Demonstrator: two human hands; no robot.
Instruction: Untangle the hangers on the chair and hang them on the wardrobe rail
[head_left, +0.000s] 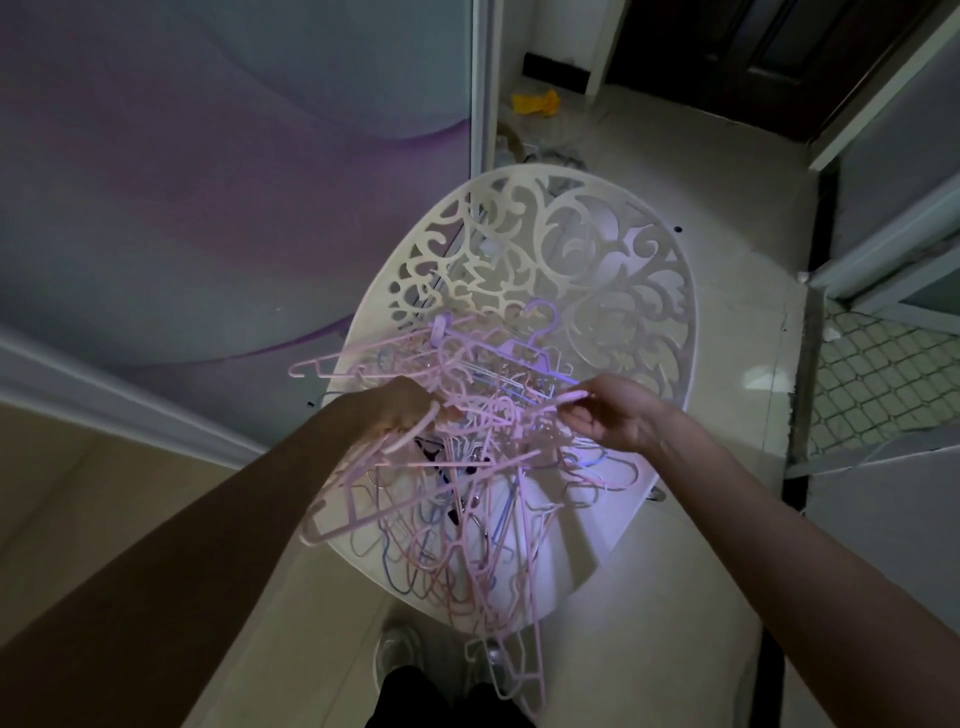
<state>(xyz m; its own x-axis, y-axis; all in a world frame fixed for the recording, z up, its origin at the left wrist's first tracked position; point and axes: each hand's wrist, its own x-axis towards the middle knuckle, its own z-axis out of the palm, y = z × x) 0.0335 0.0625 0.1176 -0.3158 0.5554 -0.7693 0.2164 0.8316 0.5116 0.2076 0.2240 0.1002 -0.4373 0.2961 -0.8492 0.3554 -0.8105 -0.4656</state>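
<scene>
Far left: 1 wardrobe door (208, 182), pale w/ purple wave pattern, white frame strip along its lower edge.

L hand (400, 410): 1, fingers curled round a pink hanger (363, 499), gripping it near the hook end; that hanger slants down-left, its lower corner past the chair's left edge. Arm enters from lower left.

Centre: 1 chair (597, 249), white, backrest cut through w/ scroll/leaf openwork, seat facing the camera. On the seat: 1 hanger tangle (478, 519). Exact count not possible, too interlocked; clearly well over ten. Colours: mostly pink, several lilac/blue, a few thin white or wire ones. Thin plastic frames, wavy-edged shoulders on some, hooks pointing all ways. Pile spans from the base of the backrest to the front seat edge, w/ a few pale hangers hanging over the front edge toward the floor. 1 lilac hook stands up against the backrest.

Below the pile: 2 shoes (397, 654), light-coloured, dark trouser legs above them, on tiled floor (675, 145).

R hand (613, 415): 1, thumb and forefinger pinching a pink hanger end at the tangle's upper right; other fingers loosely curled. Arm enters from lower right.

Far back on the floor: 1 yellow item (537, 101), crumpled, type unclear. Right edge: patterned floor section behind a door frame.
</scene>
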